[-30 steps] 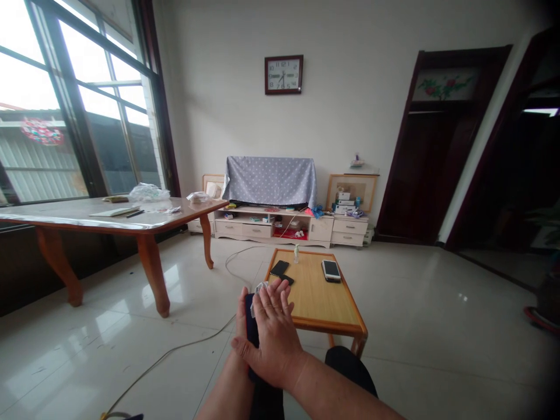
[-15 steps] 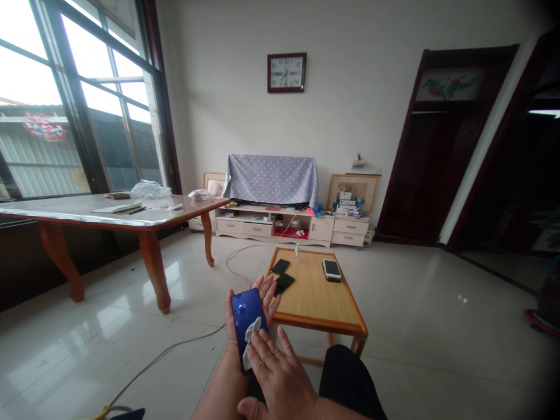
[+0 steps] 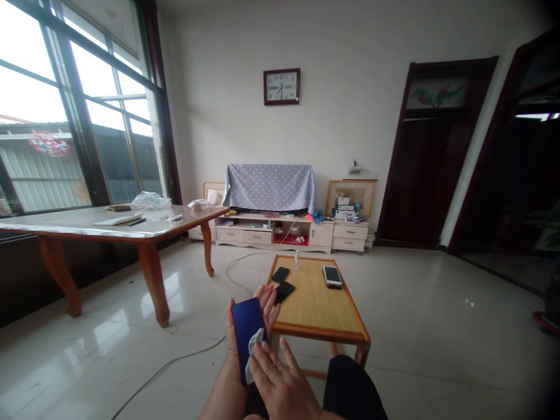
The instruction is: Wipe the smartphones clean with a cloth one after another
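A blue smartphone (image 3: 245, 318) rests tilted in my left hand (image 3: 231, 350). The thumb lies along its left edge, and the fingers reach out past its right edge. A crumpled white wipe (image 3: 254, 344) lies on the lower part of the phone. The fingertips of my right hand (image 3: 286, 373) press this wipe down against the phone's surface. My right thumb is mostly out of sight at the bottom.
A low wooden table (image 3: 315, 303) ahead bears two dark phones (image 3: 280, 275), a stack of phones (image 3: 332, 276) and a small clear bottle (image 3: 297, 260). A larger table (image 3: 131, 227) stands left. A cable (image 3: 175, 357) crosses the floor.
My view has tilted up slightly, so the room sits lower in the picture. Both hands keep their places on the phone and the wipe. The bright reflection on the phone has faded.
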Demonstrator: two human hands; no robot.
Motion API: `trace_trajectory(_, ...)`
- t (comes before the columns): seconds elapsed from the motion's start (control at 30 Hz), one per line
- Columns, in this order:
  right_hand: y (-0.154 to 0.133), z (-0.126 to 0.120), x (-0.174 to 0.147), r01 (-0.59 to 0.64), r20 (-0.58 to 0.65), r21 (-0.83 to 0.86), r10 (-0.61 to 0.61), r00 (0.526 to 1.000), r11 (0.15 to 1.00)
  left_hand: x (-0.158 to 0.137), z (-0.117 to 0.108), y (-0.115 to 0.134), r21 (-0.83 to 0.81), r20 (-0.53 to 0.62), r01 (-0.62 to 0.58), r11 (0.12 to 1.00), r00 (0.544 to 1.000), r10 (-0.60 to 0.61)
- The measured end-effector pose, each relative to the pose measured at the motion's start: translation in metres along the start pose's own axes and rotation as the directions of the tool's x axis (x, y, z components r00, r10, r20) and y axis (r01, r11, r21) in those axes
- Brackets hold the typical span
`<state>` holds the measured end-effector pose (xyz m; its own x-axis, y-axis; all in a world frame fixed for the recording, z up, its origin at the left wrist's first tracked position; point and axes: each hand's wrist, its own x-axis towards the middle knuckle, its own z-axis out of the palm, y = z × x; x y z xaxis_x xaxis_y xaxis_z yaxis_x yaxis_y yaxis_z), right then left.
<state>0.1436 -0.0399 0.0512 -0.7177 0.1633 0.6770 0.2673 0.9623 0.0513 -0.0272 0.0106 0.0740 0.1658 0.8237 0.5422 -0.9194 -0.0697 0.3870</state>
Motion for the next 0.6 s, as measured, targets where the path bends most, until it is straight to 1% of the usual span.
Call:
trace_trajectory(0.07,0.005,-0.007,0.005,-0.074,0.017,-0.009,0.074,0.997,0.997,0.001,0.001,-0.004,-0.005,0.029,0.043,0.999,0.999,-0.043)
trace_trajectory(0.17,0.015,-0.028,0.030,-0.214,0.046,-0.015,0.214,0.976,0.977,0.005,0.009,-0.025,0.009,0.044,0.129,0.992,0.991,-0.130)
trace_trajectory(0.23,0.019,-0.039,0.043,-0.254,0.052,-0.019,0.255,0.966,0.967,0.007,0.013,-0.037,0.017,0.033,0.168,0.986,0.985,-0.168)
trace_trajectory(0.27,0.020,-0.040,0.045,-0.257,0.052,-0.022,0.258,0.965,0.966,0.009,0.014,-0.040,0.019,0.030,0.185,0.983,0.982,-0.185)
trace_trajectory(0.33,0.018,-0.032,0.037,-0.213,0.046,-0.028,0.214,0.976,0.977,0.010,0.013,-0.036,0.018,0.006,0.201,0.979,0.980,-0.201)
trace_trajectory(0.37,0.015,-0.023,0.028,-0.171,0.032,-0.033,0.172,0.985,0.985,0.011,0.012,-0.031,0.014,-0.011,0.196,0.980,0.980,-0.196)
trace_trajectory(0.4,0.012,-0.013,0.017,-0.104,0.007,-0.042,0.104,0.995,0.994,0.011,0.009,-0.025,0.007,-0.027,0.181,0.983,0.983,-0.181)
trace_trajectory(0.43,0.009,-0.003,0.006,-0.028,-0.052,-0.061,0.025,0.998,0.998,0.010,0.007,-0.018,-0.003,-0.047,0.149,0.989,0.988,-0.149)
trace_trajectory(0.47,0.007,0.006,-0.004,0.011,-0.108,-0.089,-0.021,0.994,0.996,0.010,0.005,-0.013,-0.017,-0.068,0.117,0.993,0.991,-0.118)
trace_trajectory(0.5,0.006,0.013,-0.011,0.022,-0.143,-0.115,-0.038,0.989,0.993,0.009,0.003,-0.010,-0.029,-0.084,0.099,0.995,0.991,-0.101)
trace_trajectory(0.53,0.005,0.015,-0.014,0.037,-0.152,-0.119,-0.055,0.987,0.992,0.008,0.002,-0.009,-0.040,-0.100,0.087,0.995,0.991,-0.090)
trace_trajectory(0.6,0.009,0.008,-0.008,0.016,-0.088,-0.067,-0.022,0.996,0.998,0.008,0.004,-0.016,-0.049,-0.125,0.115,0.992,0.985,-0.121)
